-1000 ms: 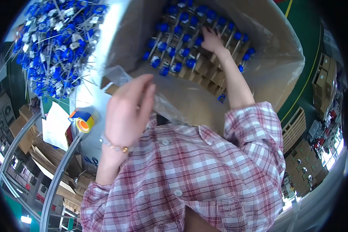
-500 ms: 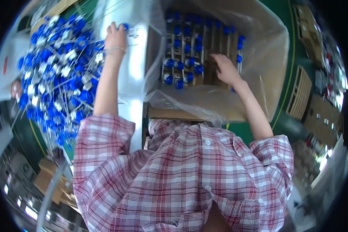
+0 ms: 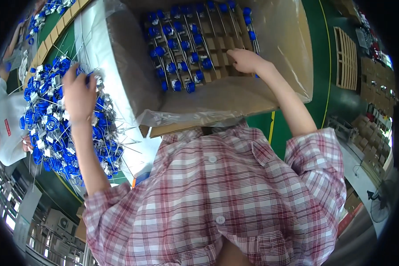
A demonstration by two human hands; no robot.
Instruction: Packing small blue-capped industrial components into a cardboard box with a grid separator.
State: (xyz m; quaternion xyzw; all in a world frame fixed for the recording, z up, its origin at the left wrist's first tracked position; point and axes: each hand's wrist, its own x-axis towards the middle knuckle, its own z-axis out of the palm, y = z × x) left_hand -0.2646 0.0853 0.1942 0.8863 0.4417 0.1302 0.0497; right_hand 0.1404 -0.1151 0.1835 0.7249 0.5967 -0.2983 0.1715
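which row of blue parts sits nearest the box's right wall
The rightmost row of blue parts, just beyond the right hand; the other rows stand farther left.

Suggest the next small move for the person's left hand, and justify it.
Probably the left hand should pinch one blue part from the pile: it is over the pile, and cardboard slots beside the right hand in the lined box look bare. Blur hides whether the left hand already holds one.

Green floor (image 3: 321, 53) with yellow line (image 3: 329, 66), 1 wooden pallet (image 3: 346, 57), brown cartons (image 3: 373, 82), dark fan (image 3: 379, 206) at right.
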